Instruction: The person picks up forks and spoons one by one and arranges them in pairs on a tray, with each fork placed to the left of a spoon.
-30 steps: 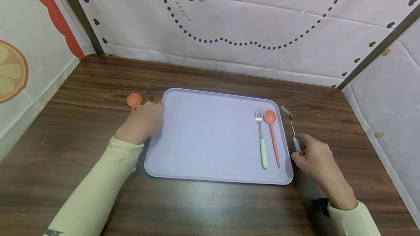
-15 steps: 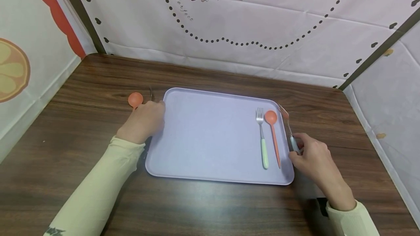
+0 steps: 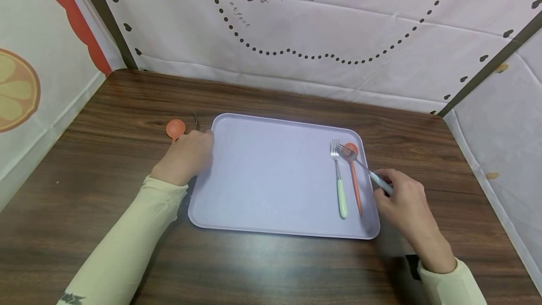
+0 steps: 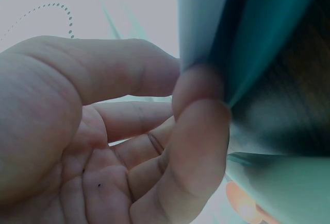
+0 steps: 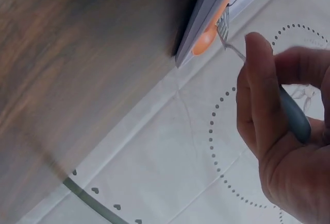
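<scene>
A lilac tray (image 3: 267,178) lies on the table, with my left hand (image 3: 184,156) at its left side. In the left wrist view my left thumb and fingers pinch the tray's edge (image 4: 203,18). My right hand (image 3: 402,199) holds a fork with a blue-grey handle (image 3: 381,183) at the tray's right side. Its tines overlap the orange spoon (image 3: 354,180) in the head view. A green-handled fork (image 3: 340,196) lies beside that spoon on the tray. In the right wrist view, the right thumb and fingers wrap the handle (image 5: 295,116).
Left of the tray, a second orange spoon (image 3: 175,128) shows its bowl, the rest covered by my left hand. Beside it is a thin dark utensil end (image 3: 195,120). A white printed cloth (image 3: 296,79) stands behind the brown wooden table (image 3: 254,267).
My right hand has lifted the blue-grey-handled fork from the table beside the tray and swung its tines leftward over the tray's right side. The left hand has stayed at the tray's left edge.
</scene>
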`<action>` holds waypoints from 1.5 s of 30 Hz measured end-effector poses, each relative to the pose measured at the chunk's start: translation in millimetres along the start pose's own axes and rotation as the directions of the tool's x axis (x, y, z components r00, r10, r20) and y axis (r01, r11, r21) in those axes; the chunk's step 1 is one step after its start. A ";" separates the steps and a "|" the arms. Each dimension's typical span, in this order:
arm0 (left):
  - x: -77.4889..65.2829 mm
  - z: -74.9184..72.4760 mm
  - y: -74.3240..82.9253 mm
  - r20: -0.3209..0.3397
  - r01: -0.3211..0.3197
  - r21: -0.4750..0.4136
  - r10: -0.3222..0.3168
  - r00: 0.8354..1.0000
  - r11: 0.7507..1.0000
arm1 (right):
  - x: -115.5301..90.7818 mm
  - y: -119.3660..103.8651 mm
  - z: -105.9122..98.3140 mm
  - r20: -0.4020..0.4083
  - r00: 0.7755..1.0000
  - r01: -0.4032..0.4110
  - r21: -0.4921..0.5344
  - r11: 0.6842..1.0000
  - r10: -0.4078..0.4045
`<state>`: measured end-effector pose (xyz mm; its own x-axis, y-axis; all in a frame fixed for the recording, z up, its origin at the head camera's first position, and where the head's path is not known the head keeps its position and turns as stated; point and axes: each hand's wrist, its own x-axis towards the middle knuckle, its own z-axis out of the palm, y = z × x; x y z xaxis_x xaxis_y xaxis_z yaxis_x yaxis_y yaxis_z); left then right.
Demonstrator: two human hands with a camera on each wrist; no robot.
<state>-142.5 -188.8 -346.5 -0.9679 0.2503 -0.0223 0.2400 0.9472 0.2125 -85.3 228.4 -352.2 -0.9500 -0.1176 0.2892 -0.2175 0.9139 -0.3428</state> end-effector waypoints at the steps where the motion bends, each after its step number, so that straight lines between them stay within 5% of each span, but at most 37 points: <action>1: -0.1 -0.3 -0.1 0.004 -0.002 -0.002 0.002 1.000 1.000 | 0.2 -0.5 0.3 -0.027 1.000 0.013 0.006 1.000 -0.013; 13: -0.6 -0.2 -1.5 0.005 -0.005 -0.002 0.005 1.000 1.000 | 2.6 -7.6 3.5 -0.181 0.980 0.092 0.077 0.993 -0.077; 45: -0.2 -0.1 -2.0 0.006 0.012 -0.003 -0.012 1.000 1.000 | 9.9 -40.9 17.1 -0.131 0.971 0.216 0.135 0.967 -0.198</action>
<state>-142.7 -190.7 -346.8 -0.9704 0.2397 -0.0307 0.2278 0.9496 0.2152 -89.7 183.3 -350.7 -0.8503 -0.2445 0.4660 -0.4453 0.8061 -0.3897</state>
